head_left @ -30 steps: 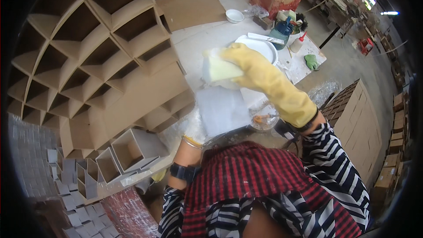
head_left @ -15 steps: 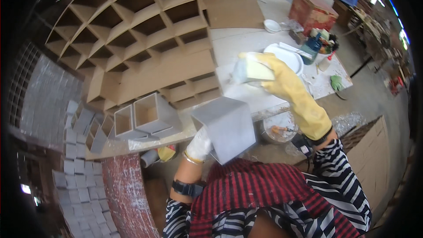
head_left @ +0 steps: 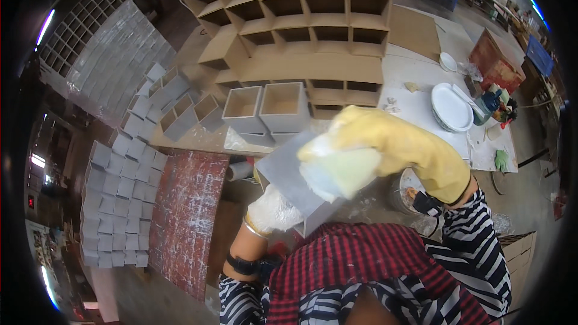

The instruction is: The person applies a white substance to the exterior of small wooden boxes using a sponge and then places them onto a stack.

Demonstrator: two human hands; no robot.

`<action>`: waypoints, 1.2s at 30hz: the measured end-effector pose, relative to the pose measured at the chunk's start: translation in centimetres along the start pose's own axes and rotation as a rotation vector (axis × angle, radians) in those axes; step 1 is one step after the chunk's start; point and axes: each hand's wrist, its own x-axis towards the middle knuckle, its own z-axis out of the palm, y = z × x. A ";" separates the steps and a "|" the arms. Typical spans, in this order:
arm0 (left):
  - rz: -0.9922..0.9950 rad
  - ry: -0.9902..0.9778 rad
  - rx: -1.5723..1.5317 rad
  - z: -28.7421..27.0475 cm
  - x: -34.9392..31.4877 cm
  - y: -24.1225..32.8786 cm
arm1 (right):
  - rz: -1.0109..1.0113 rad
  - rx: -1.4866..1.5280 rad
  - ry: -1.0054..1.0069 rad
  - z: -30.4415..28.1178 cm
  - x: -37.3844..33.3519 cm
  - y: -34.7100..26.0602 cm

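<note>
My left hand (head_left: 274, 209), in a white glove, is closed on the side of a grey open box (head_left: 278, 168) and holds it up, tilted, in front of me. A thick yellow rubber glove covers my right hand (head_left: 367, 131), whose fingers are wrapped round a pale yellow sponge (head_left: 352, 168) with a whitish, wet-looking face. The sponge lies over the box's upper right part and hides it; it seems to touch the box, slightly blurred by motion. Beyond them, two grey boxes (head_left: 283, 107) stand on other pieces at the bench edge.
A brown compartment shelf (head_left: 313, 63) fills the far bench. To the right are a white basin (head_left: 448, 105), a small bowl (head_left: 447, 61), a red box (head_left: 497, 60) and bottles (head_left: 490, 101). A bucket (head_left: 404, 191) stands below. Stacked grey boxes (head_left: 120, 204) and a red board (head_left: 189, 216) lie left.
My right hand has brought the sponge from above the table's white part back onto the grey box. The box has tilted in my left hand. The whole view has swung to the left.
</note>
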 end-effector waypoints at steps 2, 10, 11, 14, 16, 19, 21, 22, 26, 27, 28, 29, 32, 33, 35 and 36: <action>-0.079 0.014 -0.149 -0.1 -2.1 -1.5 | 0.037 -0.064 0.001 1.6 3.5 3.3; -0.070 0.052 -0.027 -7.7 -12.6 -8.3 | 0.042 -0.076 -0.002 9.4 20.6 6.5; -0.056 -0.044 0.030 -8.7 -13.7 -9.2 | 0.030 -0.067 -0.019 11.2 22.4 6.5; -0.192 -0.120 -0.034 -12.7 -16.4 -10.1 | -0.329 -0.063 -0.159 15.2 27.4 5.3; -0.224 0.109 -0.068 -12.2 -19.5 -12.2 | -0.403 0.030 -0.269 17.1 28.5 4.7; -0.559 0.264 -0.303 -11.2 -24.7 -15.3 | -0.355 0.350 -0.402 18.7 29.2 5.1; -0.724 0.617 -0.333 -8.3 -28.7 -17.9 | -0.345 0.395 -0.377 20.3 29.2 7.3; -0.727 0.700 -0.561 -8.2 -30.0 -18.5 | -0.077 0.593 -0.240 20.5 29.5 7.1; -0.659 0.938 -0.735 -9.4 -32.3 -20.9 | 0.361 0.994 0.022 23.8 28.4 9.3; -0.659 0.931 -0.490 -9.9 -32.9 -21.7 | 0.347 1.051 -0.008 24.7 28.5 10.3; -0.640 1.051 -0.702 -10.7 -32.9 -22.2 | 0.514 0.992 -0.037 25.6 28.6 11.0; -0.653 1.060 -0.691 -12.4 -32.3 -22.5 | 0.683 0.923 -0.064 26.4 28.8 12.0; -0.394 1.382 -1.354 -19.0 -29.9 -22.7 | 0.574 0.894 -0.170 29.3 27.8 18.1; -0.539 1.410 -1.207 -21.5 -28.8 -22.3 | 0.583 0.906 -0.172 30.3 27.7 19.3; -0.479 1.405 -1.197 -24.5 -30.4 -25.2 | 0.555 0.530 -0.226 31.8 27.8 20.5; -0.556 1.241 -0.686 -26.5 -31.0 -26.7 | 0.642 0.590 -0.292 31.5 28.9 20.4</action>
